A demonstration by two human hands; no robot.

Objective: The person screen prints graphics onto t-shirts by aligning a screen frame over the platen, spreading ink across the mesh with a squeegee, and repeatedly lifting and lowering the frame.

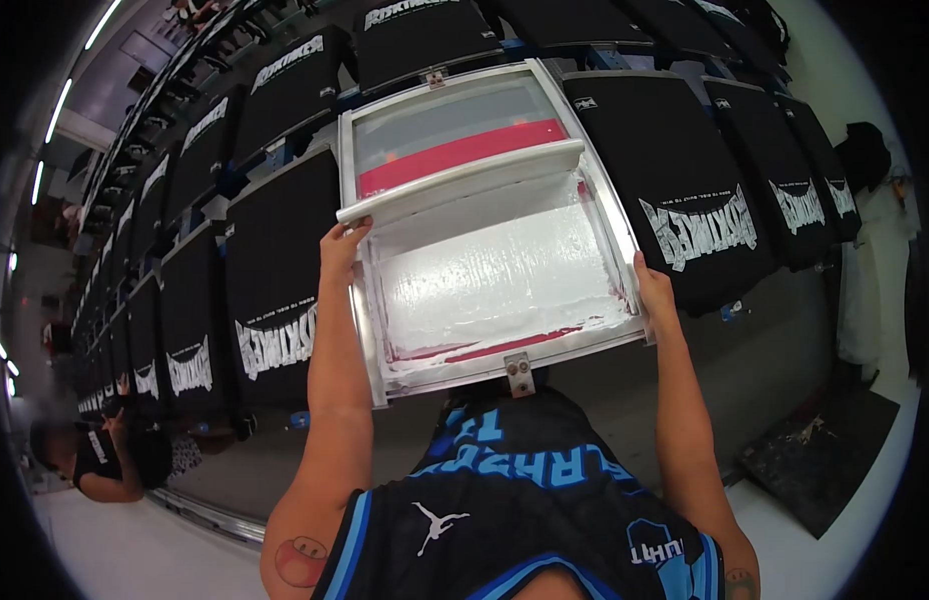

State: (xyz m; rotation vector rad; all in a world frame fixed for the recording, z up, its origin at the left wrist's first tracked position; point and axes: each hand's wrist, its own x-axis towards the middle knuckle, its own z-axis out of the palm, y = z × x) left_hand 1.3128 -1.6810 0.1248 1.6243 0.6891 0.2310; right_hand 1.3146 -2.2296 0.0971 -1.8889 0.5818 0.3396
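Note:
A screen printing frame (626,240) with a metal border lies in front of me, white ink spread over its mesh and pink-red strips at its edges. Across its middle rests a long squeegee (465,180), a wide pale blade with a metal handle bar. My left hand (343,248) is closed on the frame's left side, its fingertips by the squeegee's left end. On the opposite side, my right hand (655,286) grips the frame's right border, thumb on top. The undersides of both grips are hidden.
Black printed shirts (675,160) lie on boards on both sides and in rows behind. A metal hinge clamp (520,375) sits at the frame's near edge. Another person (115,450) is at the lower left. A dark mat (820,455) lies on the floor at right.

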